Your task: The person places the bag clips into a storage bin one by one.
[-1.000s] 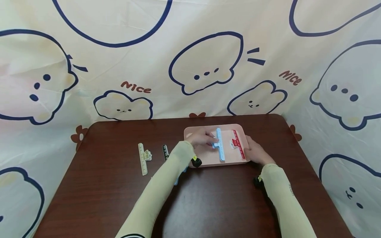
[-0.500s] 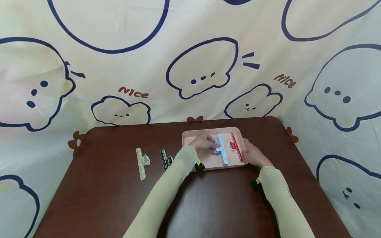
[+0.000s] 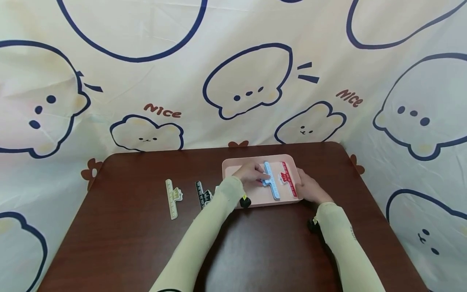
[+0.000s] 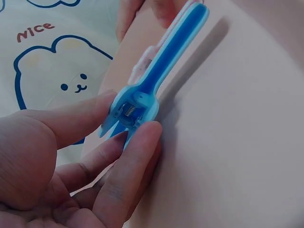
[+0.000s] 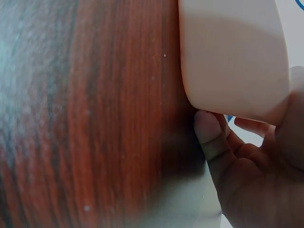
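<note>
A long light-blue ruler clip point(image 3: 271, 182) is pinched by its grip levers between the thumb and fingers of my left hand point(image 3: 249, 172). The left wrist view shows the clip's spring point(image 4: 129, 110) and its shadow on the pink tray point(image 4: 237, 142); part of the clip appears raised off the tray. To its right in the tray lies a red ruler clip point(image 3: 288, 179). My right hand point(image 3: 311, 188) holds the tray's right end. In the right wrist view, the thumb point(image 5: 208, 127) presses the tray's outer side, and other fingers curl behind it, partly hidden.
On the brown table point(image 3: 255, 247), left of the tray, lie a black ruler clip point(image 3: 201, 194) and a cream ruler clip point(image 3: 172, 198). My left sleeve point(image 3: 204, 231) covers part of the table beside the black clip. A patterned cloth point(image 3: 153, 81) hangs behind the table.
The head view has shifted slightly. The blue clip has turned from nearly straight to a slant roughly matching the red clip. Both hands have kept their holds.
</note>
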Demonstrator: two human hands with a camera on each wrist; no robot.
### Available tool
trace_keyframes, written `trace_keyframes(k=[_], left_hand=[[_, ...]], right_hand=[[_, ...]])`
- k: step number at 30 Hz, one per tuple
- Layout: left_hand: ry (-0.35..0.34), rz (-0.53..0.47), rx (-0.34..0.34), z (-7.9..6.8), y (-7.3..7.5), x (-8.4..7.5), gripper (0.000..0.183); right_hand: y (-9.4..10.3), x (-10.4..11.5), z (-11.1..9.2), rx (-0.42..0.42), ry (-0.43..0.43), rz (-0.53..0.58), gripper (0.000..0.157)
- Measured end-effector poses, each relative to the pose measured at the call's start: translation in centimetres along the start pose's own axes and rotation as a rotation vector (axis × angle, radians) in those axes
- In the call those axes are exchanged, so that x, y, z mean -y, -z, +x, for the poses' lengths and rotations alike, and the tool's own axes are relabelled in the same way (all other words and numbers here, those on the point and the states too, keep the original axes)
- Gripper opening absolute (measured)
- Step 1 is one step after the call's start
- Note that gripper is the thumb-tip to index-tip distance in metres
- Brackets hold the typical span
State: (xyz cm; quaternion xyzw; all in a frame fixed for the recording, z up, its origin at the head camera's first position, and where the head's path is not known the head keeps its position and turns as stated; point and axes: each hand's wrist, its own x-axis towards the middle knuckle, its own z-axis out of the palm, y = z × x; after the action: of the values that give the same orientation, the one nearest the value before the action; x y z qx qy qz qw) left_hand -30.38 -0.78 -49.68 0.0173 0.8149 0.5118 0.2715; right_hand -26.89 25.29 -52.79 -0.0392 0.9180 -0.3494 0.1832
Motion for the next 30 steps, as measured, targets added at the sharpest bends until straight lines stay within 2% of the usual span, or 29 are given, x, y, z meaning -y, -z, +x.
trace_keyframes(k=[12,20,30], left_hand=[[0.033,0.089,0.001,1.3,-0.1,-0.1,0.022],[0.044,0.109,-0.003,1.3,-0.4,-0.4,0.024],[0.065,0.162,-0.015,1.5,-0.7,-0.4,0.023]], right_hand=[[0.2,0.6,-0.2,0.0,-0.013,-0.009,0.075],[0.1,0.5,-0.2,-0.001,0.012,-0.02,0.073],[0.0,0.4,-0.3,-0.003,-0.003,-0.018,0.073]])
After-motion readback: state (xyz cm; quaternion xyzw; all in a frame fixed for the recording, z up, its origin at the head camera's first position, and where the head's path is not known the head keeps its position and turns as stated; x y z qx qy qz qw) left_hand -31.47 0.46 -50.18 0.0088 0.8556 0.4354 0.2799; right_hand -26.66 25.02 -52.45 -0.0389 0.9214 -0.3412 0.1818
